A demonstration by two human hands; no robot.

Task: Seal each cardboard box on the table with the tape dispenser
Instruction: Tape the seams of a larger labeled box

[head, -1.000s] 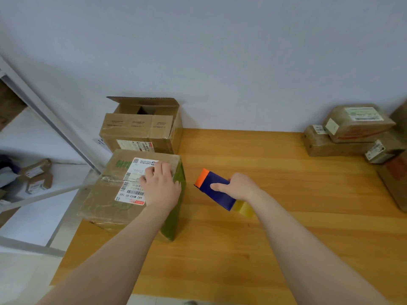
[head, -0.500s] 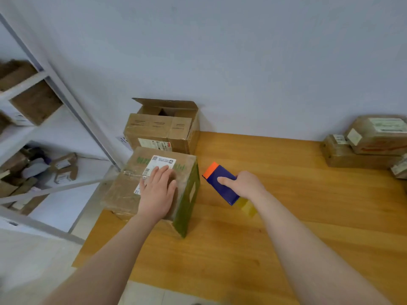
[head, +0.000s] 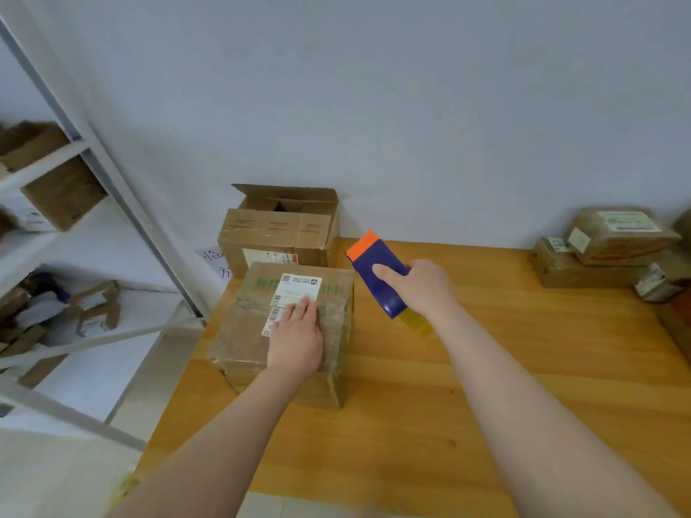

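A closed cardboard box [head: 246, 330] with a white shipping label stands at the table's left edge. My left hand [head: 297, 340] rests flat on its top, fingers straight. My right hand [head: 420, 289] grips a blue tape dispenser [head: 377, 278] with an orange tip, held in the air just right of the box; yellowish tape shows below the hand. Behind the closed box stands a second cardboard box [head: 278, 233] against the wall with one flap up.
The wooden table [head: 486, 386] stretches to the right. Several taped parcels [head: 605, 252] are stacked at its far right by the wall. A white metal shelf [head: 97, 170] with small boxes stands left of the table.
My right hand has lifted the dispenser higher, a little away from the box. The left hand stays pressed on the box top. The camera has tilted and shifted.
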